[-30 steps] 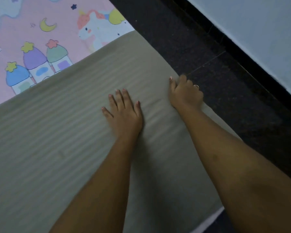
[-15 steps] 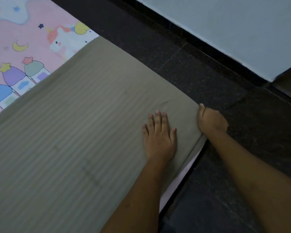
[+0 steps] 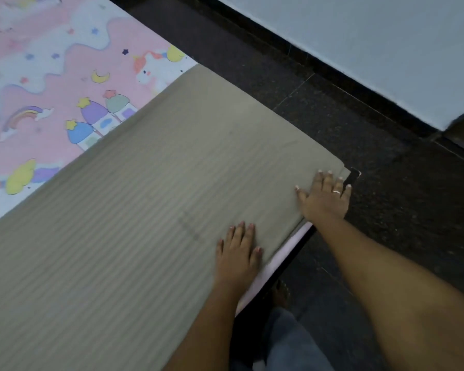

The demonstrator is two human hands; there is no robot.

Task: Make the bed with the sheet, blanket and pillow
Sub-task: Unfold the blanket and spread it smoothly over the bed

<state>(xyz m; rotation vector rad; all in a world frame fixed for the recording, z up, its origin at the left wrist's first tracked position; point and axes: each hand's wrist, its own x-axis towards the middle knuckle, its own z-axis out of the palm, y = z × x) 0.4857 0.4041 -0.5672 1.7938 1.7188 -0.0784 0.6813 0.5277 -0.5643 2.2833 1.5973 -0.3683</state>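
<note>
olive-grey ribbed blanket (image 3: 145, 223) lies spread over the near part of the bed. it is on top of the pink sheet printed with unicorns and little houses (image 3: 51, 76), which shows uncovered at the far left. the right edge of the blanket follows the side of the bed, and its near corner ends just at the dark bed frame (image 3: 355, 174), beside the black speckled floor (image 3: 359, 116).

both hands are flat and hold nothing. the left hand (image 3: 239, 250) rests palm down on the blanket close to its edge, fingers straight and together. the right hand (image 3: 326, 196), with a ring (image 3: 336, 192) on one finger, presses on the corner with the fingers spread, and the little finger reaches past the cloth over the frame. the picture is soft here, so it only seems that the corner is folded double under this hand.

i judge the blanket to be light, soft and limp, with no stiffness of its own. it should slide easily on the smooth sheet, and the ribs should give the palms some grip for smoothing. to move it, the best place to take hold is probably a pinch at the corner or along the hem, because a pull in the middle would only raise wrinkles. nothing here is fragile. no pillow shows in this view.
</note>
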